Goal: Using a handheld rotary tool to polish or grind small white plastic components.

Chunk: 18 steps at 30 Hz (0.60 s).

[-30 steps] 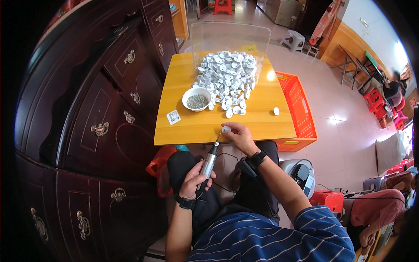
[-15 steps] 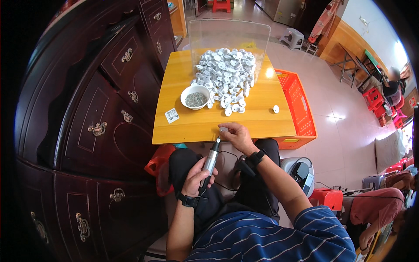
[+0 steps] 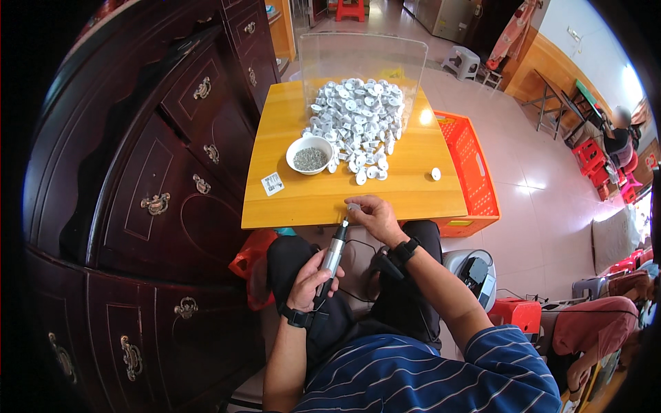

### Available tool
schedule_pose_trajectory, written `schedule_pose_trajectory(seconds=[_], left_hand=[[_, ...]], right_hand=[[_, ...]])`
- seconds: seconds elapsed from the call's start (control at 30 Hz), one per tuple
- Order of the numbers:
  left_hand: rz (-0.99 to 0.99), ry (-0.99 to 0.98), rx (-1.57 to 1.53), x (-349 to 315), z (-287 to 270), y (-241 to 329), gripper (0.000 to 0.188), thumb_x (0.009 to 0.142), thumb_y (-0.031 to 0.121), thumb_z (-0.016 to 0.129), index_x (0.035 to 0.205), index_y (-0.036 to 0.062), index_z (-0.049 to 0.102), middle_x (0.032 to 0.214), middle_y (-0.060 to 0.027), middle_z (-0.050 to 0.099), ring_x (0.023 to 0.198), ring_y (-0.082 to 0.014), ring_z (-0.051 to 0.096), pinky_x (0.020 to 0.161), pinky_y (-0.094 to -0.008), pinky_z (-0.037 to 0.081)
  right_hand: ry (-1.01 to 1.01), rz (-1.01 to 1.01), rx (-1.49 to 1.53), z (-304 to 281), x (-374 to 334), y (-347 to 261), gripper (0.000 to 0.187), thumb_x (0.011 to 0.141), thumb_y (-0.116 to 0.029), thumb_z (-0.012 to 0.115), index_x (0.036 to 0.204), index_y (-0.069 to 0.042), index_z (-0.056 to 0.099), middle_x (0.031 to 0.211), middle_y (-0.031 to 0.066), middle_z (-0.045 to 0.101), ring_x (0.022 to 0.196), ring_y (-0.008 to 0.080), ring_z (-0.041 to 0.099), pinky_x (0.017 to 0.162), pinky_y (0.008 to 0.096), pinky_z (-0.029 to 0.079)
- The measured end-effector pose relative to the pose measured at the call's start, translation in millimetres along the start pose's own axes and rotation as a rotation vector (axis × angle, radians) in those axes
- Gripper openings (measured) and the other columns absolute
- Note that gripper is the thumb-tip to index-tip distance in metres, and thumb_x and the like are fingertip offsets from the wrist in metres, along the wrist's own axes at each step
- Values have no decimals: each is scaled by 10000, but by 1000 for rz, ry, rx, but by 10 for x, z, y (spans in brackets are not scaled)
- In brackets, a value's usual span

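Note:
My left hand (image 3: 312, 283) is wrapped round an electric screwdriver (image 3: 334, 255) with a silver body and black nose, its tip pointing up and away. Just above that tip, my right hand (image 3: 376, 217) pinches a small white plastic part (image 3: 354, 207) at the table's front edge. The part is mostly covered by my fingers, and I cannot tell whether the tip touches it. Beyond my hands, a white bowl (image 3: 291, 162) holds many small metal screws (image 3: 310, 159). A large heap of white round plastic parts (image 3: 358, 113) spreads beside it.
One white part (image 3: 436, 174) lies alone at the right of the wooden table (image 3: 275, 210). A clear plastic sheet (image 3: 363, 41) stands behind the heap, and a printed label (image 3: 272, 184) lies left. An orange crate (image 3: 475, 172) is at right, a dark cabinet (image 3: 148, 206) at left. Other people sit far right.
The view has shifted very slightly. Both hands keep nearly the same pose, with the screwdriver tip close under the white part.

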<state>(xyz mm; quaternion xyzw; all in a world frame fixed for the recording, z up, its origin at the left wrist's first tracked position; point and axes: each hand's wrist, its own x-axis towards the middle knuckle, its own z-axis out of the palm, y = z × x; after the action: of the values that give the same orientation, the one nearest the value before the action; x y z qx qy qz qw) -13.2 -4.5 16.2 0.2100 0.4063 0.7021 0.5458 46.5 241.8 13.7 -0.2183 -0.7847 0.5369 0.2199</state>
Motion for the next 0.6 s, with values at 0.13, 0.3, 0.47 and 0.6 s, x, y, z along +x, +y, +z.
schedule_pose_trajectory(seconds=[0.13, 0.3, 0.47, 0.6], left_hand=[[-13, 6, 18, -3, -5, 0, 677, 931, 253, 601, 1490, -13, 327, 1013, -104, 638, 746, -129, 622, 603, -237, 498], [3, 5, 9, -18, 14, 14, 616, 937, 244, 599, 1456, 7, 367, 1008, -94, 637, 747, -116, 620, 608, -228, 500], [15, -8, -5, -22, 12, 16, 560, 942, 236, 601, 1421, 21, 404, 1005, -87, 637, 745, -104, 619, 608, -220, 500], [10, -8, -11, -21, 6, 13, 552, 947, 240, 594, 1415, 16, 405, 1004, -91, 636, 743, -109, 620, 605, -221, 498]], right_hand=[[-17, 5, 47, 0, 2, 7, 261, 879, -152, 715, 1125, -69, 745, 837, 69, 662, 694, 134, 610, 669, 284, 522], [-34, -37, -47, -21, -4, -10, 259, 902, -117, 708, 1151, -48, 730, 897, 54, 690, 784, 120, 650, 733, 267, 535], [-20, -105, -55, 3, -15, -27, 253, 890, -106, 697, 1135, -55, 737, 900, 95, 691, 761, 165, 677, 722, 290, 549], [3, -104, -104, 9, -42, -46, 252, 887, -105, 682, 1128, -61, 739, 942, 142, 730, 783, 202, 718, 730, 306, 570]])
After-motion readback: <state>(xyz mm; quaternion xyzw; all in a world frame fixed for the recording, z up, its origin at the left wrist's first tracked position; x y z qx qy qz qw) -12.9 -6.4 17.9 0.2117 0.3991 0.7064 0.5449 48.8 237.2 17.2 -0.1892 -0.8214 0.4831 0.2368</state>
